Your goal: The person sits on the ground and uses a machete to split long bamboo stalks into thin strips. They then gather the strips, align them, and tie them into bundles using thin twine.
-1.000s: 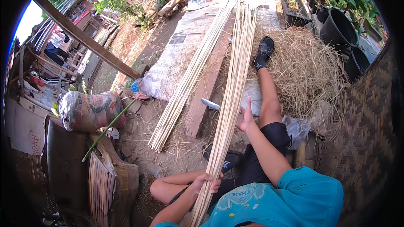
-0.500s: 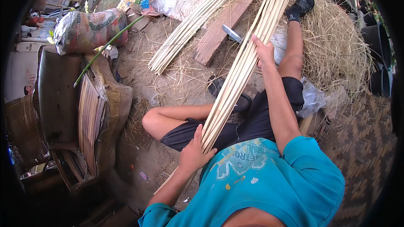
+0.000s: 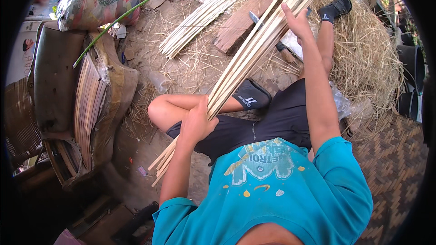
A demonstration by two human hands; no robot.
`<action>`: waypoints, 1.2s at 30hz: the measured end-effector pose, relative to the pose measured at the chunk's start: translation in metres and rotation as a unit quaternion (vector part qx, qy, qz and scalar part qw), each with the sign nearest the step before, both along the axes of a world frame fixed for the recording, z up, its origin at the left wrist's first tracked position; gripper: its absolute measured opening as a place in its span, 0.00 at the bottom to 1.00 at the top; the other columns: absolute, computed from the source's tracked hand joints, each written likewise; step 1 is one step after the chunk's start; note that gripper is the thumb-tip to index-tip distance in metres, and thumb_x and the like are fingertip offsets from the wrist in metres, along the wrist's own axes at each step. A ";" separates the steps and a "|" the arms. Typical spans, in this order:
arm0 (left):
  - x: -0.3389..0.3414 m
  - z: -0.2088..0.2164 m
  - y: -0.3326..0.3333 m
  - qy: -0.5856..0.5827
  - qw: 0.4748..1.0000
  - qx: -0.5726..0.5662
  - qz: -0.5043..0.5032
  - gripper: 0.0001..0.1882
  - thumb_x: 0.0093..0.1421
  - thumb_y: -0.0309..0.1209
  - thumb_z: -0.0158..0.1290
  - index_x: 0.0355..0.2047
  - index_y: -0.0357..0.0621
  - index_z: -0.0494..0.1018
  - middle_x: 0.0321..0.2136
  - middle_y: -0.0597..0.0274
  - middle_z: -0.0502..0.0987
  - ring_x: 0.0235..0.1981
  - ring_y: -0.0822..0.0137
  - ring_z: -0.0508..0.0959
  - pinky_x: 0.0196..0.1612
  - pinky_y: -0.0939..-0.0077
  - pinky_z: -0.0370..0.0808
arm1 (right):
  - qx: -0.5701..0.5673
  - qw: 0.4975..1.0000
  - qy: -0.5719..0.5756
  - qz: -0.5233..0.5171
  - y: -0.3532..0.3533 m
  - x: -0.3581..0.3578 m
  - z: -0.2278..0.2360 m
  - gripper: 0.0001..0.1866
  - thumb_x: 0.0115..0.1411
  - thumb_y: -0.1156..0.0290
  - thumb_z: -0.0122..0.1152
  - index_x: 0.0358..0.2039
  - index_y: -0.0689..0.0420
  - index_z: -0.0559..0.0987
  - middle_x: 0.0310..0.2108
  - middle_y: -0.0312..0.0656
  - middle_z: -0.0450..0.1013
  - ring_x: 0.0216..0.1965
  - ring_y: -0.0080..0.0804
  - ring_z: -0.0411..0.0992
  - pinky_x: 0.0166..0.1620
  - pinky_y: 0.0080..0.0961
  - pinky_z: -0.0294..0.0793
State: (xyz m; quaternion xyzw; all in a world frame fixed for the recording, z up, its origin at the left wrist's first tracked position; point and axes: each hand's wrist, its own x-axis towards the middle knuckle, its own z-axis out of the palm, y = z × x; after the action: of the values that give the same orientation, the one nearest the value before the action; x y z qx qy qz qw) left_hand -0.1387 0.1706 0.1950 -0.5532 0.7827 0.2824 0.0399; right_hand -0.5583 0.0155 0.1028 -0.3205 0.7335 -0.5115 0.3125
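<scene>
A long bundle of pale split-bamboo strips (image 3: 243, 68) slants across my lap from upper right to lower left. My left hand (image 3: 198, 121) is closed round its lower part, with several strip ends sticking out below the wrist. Higher up, my right hand (image 3: 298, 23) lies against the bundle's right side, one digit across the strips and the others partly hidden. A metal blade (image 3: 254, 17) shows beside the bundle, partly covered by it. Beyond, a second bundle of strips (image 3: 204, 22) lies on the ground next to a brown wooden plank (image 3: 238, 27).
Dry shavings (image 3: 363, 59) are heaped at the right, near my sandalled foot (image 3: 336, 9). A woven mat (image 3: 393, 168) lies lower right. At left stand a worn wooden seat (image 3: 113, 95), a stuffed sack (image 3: 97, 7) and a green stalk (image 3: 116, 22). Clear plastic (image 3: 345, 104) lies near my thigh.
The bundle has slid down and left through my hands, so more strip ends show below my left hand. Both hands have moved upward in view, and the view has shifted.
</scene>
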 end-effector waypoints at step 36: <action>0.159 0.014 0.147 0.532 0.657 -0.084 0.527 0.48 0.67 0.70 0.24 0.76 0.51 0.37 0.75 0.48 0.42 0.76 0.53 0.44 0.74 0.46 0.42 | -0.185 0.534 0.360 0.742 0.122 0.275 0.021 0.25 0.40 0.70 0.70 0.40 0.56 0.71 0.32 0.44 0.75 0.35 0.44 0.79 0.37 0.41 0.77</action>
State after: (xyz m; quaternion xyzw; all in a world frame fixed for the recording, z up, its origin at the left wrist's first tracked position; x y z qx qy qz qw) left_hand 0.0207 0.3181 0.2091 -0.6289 0.2681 0.4357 -0.5854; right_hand -0.2836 0.1377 0.1237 -0.9575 0.1717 -0.0615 0.2233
